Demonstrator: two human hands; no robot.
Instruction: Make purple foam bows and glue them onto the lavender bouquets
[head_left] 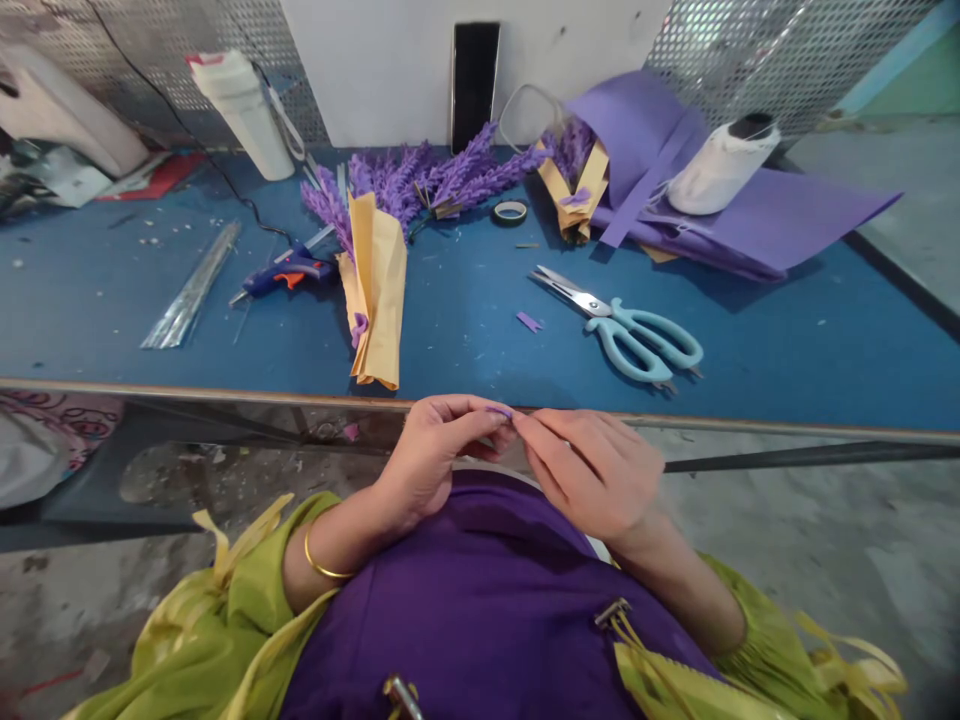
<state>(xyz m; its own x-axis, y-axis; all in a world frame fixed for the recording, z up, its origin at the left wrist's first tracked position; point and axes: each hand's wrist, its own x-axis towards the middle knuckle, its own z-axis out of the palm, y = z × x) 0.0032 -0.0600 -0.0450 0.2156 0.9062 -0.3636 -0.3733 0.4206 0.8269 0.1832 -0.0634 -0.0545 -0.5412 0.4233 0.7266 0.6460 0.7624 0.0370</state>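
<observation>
Just off the table's front edge, my left hand [448, 445] pinches a small purple strip [499, 411] between thumb and finger. My right hand [589, 465] meets it from the right, its fingertips pressed together at the strip's end. Beyond them on the blue table [457, 340] lie a small purple cutting [529, 321] and scissors with light blue handles [637, 335]. A bunch of purple flowers wrapped in tan paper [382, 290] lies left of centre, with a small purple bow on its wrap.
A blue glue gun [289, 275] and clear sticks [196, 285] lie at the left. Behind are a white container [244, 115], a phone [475, 85], loose purple flowers [465, 185], black tape [509, 211], another wrapped bunch [574, 195], purple paper [810, 215] and a white thread spool [720, 165].
</observation>
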